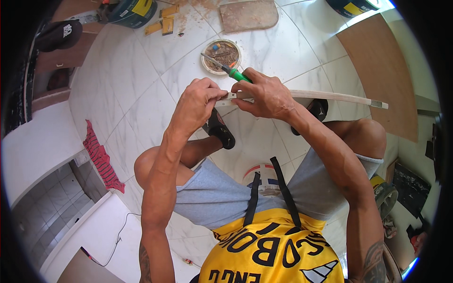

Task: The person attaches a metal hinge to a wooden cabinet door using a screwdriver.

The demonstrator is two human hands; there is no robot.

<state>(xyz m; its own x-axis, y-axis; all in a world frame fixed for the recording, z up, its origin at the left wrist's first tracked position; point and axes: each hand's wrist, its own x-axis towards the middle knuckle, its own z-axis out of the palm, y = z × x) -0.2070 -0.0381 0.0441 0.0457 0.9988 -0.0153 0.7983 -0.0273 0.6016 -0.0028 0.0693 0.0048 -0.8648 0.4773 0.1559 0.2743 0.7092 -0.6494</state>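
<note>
A long, thin pale wooden strip lies crosswise in front of me, with a metal piece on its right end. At its left end is a small metal plate, hinge-like, partly hidden by fingers. My left hand is closed, thumb and fingers pinching at that plate. My right hand is closed round a screwdriver with a green handle, its shaft pointing up and left. The right thumb and lower fingers also touch the strip near the plate.
Beyond my hands, a round tub holds many screws. Yellow small boxes, a brown board piece and dark buckets stand or lie farther off. A curved-looking brown panel is at right; a striped red cloth at left.
</note>
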